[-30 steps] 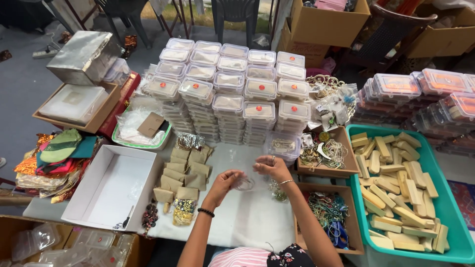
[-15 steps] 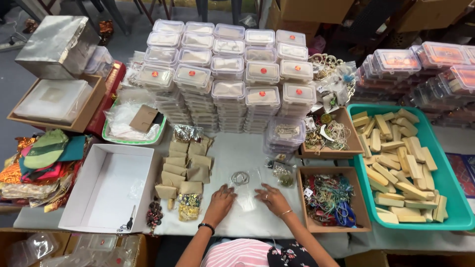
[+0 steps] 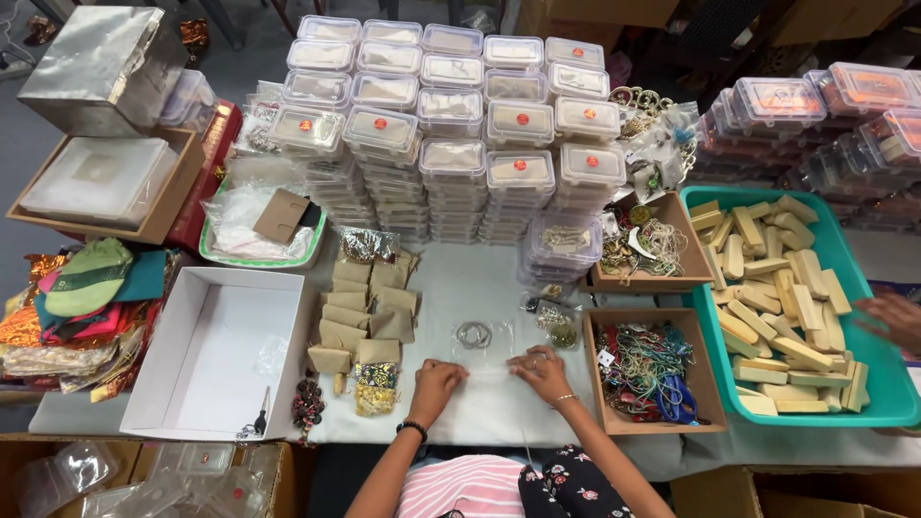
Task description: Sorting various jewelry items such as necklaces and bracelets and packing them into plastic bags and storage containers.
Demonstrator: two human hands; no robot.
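Both my hands rest on the white tabletop near its front edge. My left hand (image 3: 436,385), with a black band at the wrist, has its fingers curled on the near edge of a clear plastic pouch (image 3: 484,355). My right hand (image 3: 543,371), wearing a thin bangle, presses the same pouch from the right. Inside the pouch, just beyond my fingers, lie silver bangles (image 3: 473,334). A small packet of jewellery (image 3: 554,324) sits to the right of the pouch.
Stacks of clear lidded boxes (image 3: 451,134) fill the back. Brown card packets (image 3: 363,312) and an open white box (image 3: 216,350) lie left. Cardboard trays of jewellery (image 3: 648,379) and a teal tray of wooden blocks (image 3: 782,307) stand right. Another person's hand (image 3: 890,317) shows at the far right.
My hands have come down from mid-table to the front edge and now press the pouch flat. The view has tilted closer to the table.
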